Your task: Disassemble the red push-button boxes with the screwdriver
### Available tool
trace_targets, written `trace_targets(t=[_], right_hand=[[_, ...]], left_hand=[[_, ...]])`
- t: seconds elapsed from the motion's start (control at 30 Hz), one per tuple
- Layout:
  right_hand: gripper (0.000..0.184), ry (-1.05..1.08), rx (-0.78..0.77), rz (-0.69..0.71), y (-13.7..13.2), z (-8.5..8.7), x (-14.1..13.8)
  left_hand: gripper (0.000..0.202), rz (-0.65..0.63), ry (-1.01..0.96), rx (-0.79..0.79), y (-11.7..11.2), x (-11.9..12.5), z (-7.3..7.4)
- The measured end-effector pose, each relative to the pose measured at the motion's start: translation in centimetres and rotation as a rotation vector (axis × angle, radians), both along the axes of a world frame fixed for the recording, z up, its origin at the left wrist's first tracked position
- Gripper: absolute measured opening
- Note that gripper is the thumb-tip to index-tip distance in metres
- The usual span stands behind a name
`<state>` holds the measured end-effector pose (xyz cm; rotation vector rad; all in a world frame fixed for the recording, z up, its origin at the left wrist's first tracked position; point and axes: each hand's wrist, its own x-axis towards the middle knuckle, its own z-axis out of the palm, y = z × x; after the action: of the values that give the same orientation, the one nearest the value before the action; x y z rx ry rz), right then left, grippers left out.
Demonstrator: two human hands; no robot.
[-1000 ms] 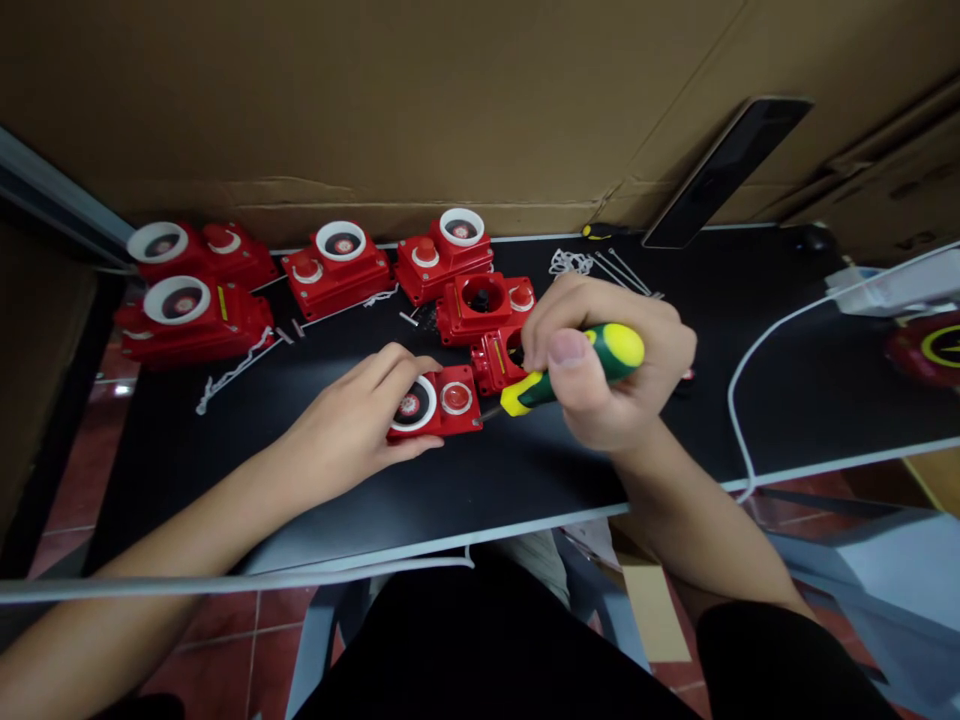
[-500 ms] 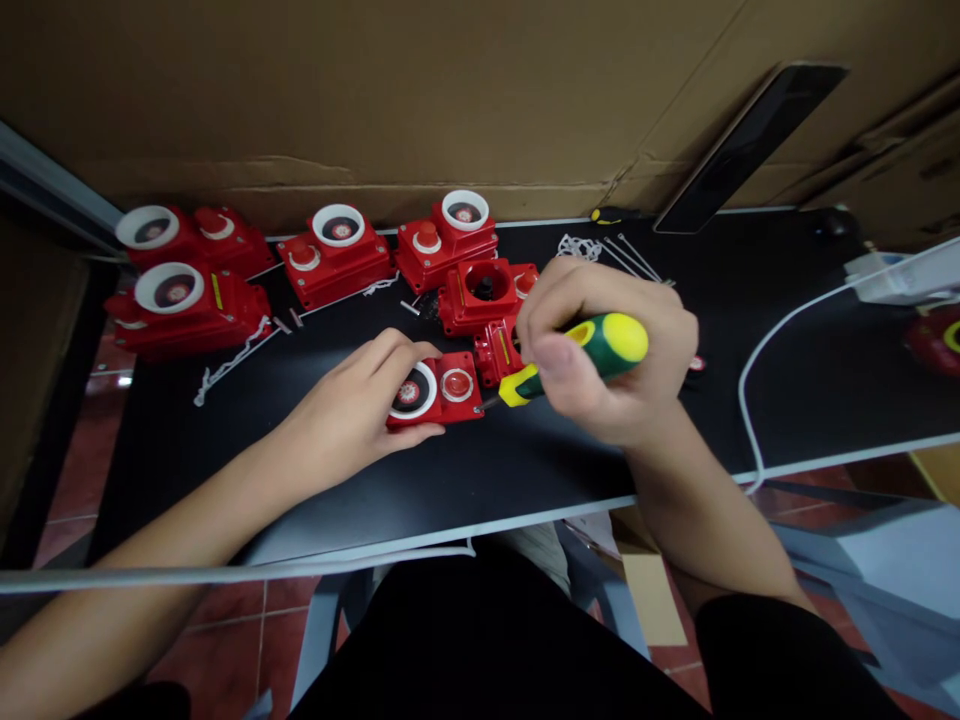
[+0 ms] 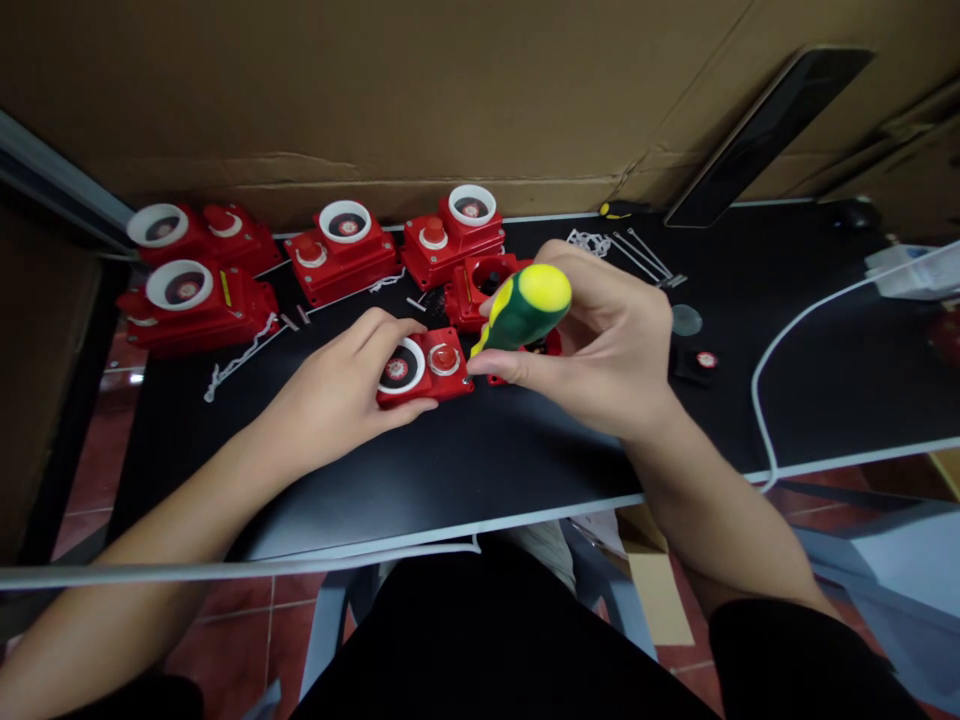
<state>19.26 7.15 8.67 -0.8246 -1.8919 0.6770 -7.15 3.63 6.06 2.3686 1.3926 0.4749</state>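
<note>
My left hand [image 3: 352,385] is closed around the left end of a red alarm box [image 3: 457,381], which lies on the black table. This box has a white-ringed dark disc [image 3: 397,370] and a clear-covered red dome on top. In my right hand [image 3: 607,340] is a screwdriver with a green and yellow handle [image 3: 529,310], held steeply over the box's right end. My fingers hide its lower part, so I cannot tell whether the tip touches a screw. Just behind stands an opened red housing [image 3: 469,295], partly covered by my right hand.
Several finished-looking red alarm boxes [image 3: 341,250] line the back left. Against the cardboard wall [image 3: 300,90] leans a dark flat panel [image 3: 765,135]. White ties [image 3: 637,255], a small black part [image 3: 696,364] and a clear disc [image 3: 685,320] lie right, near a white cable [image 3: 757,390].
The screwdriver has gone from slanting sideways to nearly upright, and my right hand has shifted left. My left hand still grips the alarm box. The view has shifted slightly.
</note>
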Motion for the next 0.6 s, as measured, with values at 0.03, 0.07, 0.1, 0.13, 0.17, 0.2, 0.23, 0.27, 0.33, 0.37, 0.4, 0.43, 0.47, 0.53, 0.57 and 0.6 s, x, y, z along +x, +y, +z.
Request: trace_targets(t=[0.03,0.07,0.1,0.13,0.17,0.2,0.23,0.27,0.33,0.37,0.4,0.43,0.47,0.53,0.57,0.6], right_hand=[[0.039,0.002,0.0,-0.013,0.08,-0.24,0.0],[0.038,0.01,0.002,-0.01,0.17,-0.46,0.03],[0.037,0.023,-0.003,0.006,0.25,-0.65,0.07],[0.036,0.036,-0.02,0.034,0.32,-0.8,0.11],[0.035,0.047,-0.051,0.072,0.37,-0.92,0.16],[0.037,0.058,-0.089,0.116,0.4,-1.0,0.22],[0.04,0.066,-0.132,0.164,0.41,-1.04,0.27],[0.043,0.069,-0.178,0.216,0.39,-1.04,0.33],[0.05,0.066,-0.257,0.324,0.33,-0.93,0.43],[0.051,0.06,-0.283,0.371,0.29,-0.85,0.46],[0.051,0.057,-0.295,0.403,0.28,-0.76,0.45],[0.049,0.061,-0.284,0.418,0.29,-0.68,0.4],[0.047,0.071,-0.252,0.419,0.33,-0.62,0.31],[0.046,0.105,-0.18,0.373,0.53,-0.61,0.09],[0.048,0.125,-0.151,0.343,0.67,-0.65,-0.02],[0.05,0.144,-0.133,0.319,0.83,-0.72,-0.11]], left_hand=[[0.06,0.002,-0.002,0.005,0.0,0.01,-0.05],[0.06,0.005,-0.005,0.012,-0.01,0.02,-0.1],[0.059,0.007,-0.008,0.016,0.0,0.02,-0.15],[0.059,0.008,-0.012,0.016,0.02,0.01,-0.2],[0.058,0.008,-0.018,0.012,0.04,0.0,-0.24],[0.059,0.004,-0.025,0.006,0.08,-0.03,-0.27],[0.061,-0.002,-0.036,0.0,0.11,-0.05,-0.31],[0.064,-0.01,-0.048,-0.004,0.14,-0.07,-0.35],[0.069,-0.026,-0.068,-0.007,0.18,-0.09,-0.43],[0.07,-0.03,-0.073,-0.008,0.18,-0.09,-0.46],[0.068,-0.03,-0.074,-0.01,0.17,-0.07,-0.48],[0.066,-0.026,-0.073,-0.013,0.15,-0.03,-0.49],[0.063,-0.023,-0.076,-0.013,0.13,0.01,-0.49],[0.057,-0.029,-0.088,-0.008,0.06,0.1,-0.46],[0.056,-0.035,-0.094,-0.007,0.03,0.15,-0.45],[0.055,-0.043,-0.1,-0.008,0.01,0.19,-0.44]])
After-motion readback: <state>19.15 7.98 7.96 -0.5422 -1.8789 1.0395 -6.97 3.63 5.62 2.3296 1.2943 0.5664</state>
